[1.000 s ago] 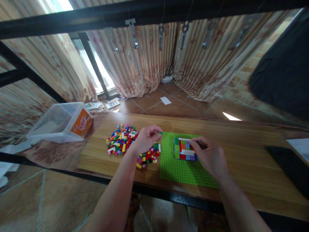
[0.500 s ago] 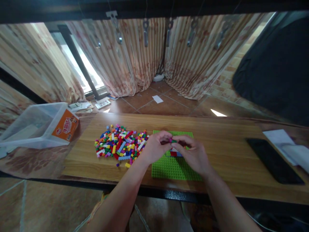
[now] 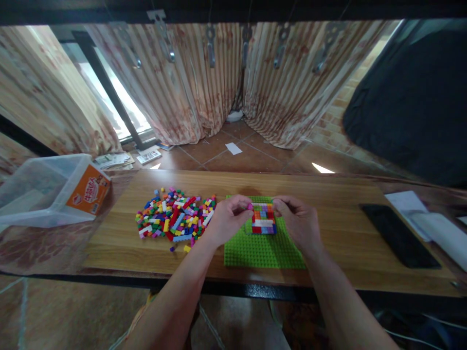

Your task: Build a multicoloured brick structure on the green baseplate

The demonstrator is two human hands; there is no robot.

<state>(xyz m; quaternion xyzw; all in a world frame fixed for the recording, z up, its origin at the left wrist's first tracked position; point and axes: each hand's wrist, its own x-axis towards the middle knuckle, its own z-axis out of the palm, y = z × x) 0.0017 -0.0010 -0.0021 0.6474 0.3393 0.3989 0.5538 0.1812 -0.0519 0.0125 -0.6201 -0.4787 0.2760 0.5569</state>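
Observation:
Between the thumb and fingers of my left hand is a small pink toy brick, held over the far left corner of a block of joined bricks. That block, in red, white, orange, blue and purple, sits on a green studded baseplate. My right hand is closed in a pinch by the block's far right corner. Whatever its fingertips grip is too small and covered to make out. Both hands hover above the baseplate, apart from each other.
A heap of loose coloured bricks lies left of the baseplate on the wooden board. Farther left, a clear plastic bin lies on its side. A dark phone-like slab and white papers lie at the right.
My hands have moved apart, the right one going right, so the joined bricks between them now show. The pink brick stays with my left hand. The view has shifted slightly.

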